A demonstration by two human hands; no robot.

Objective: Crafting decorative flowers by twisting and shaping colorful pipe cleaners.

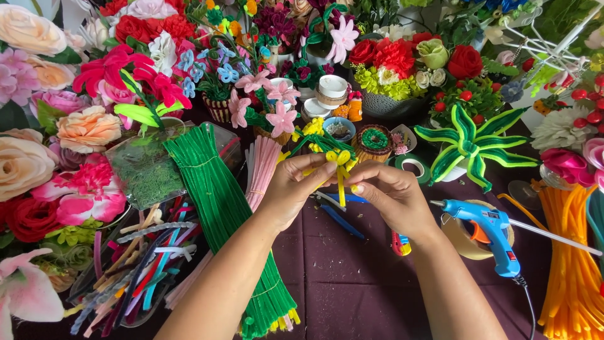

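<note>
My two forearms come up from the bottom edge, over the dark purple tablecloth [352,277]. My left hand [296,186] is closed on a bunch of yellow pipe cleaners [340,169], thumb and fingertips pinching the looped top; my right hand [390,195] pinches the same bunch from the other side, fingers curled shut on the stems — so the bunch sits between both hands, held up above the cloth.

Taking that bunch as the landmark: just below it a blue strip [343,220] lies on the cloth. To its right stands a blue glue gun [487,230], propped by a roll of tape [462,242], and beyond that a sheaf of orange pipe cleaners [569,271]. To its left a long bundle of green pipe cleaners [220,208] runs down the table, with a pink bundle [261,170] just beside it and a tray of mixed colours [132,264] further left.

Behind the bunch — a striped green star plant [469,148], small pots and a wall of made flowers [390,56].
</note>
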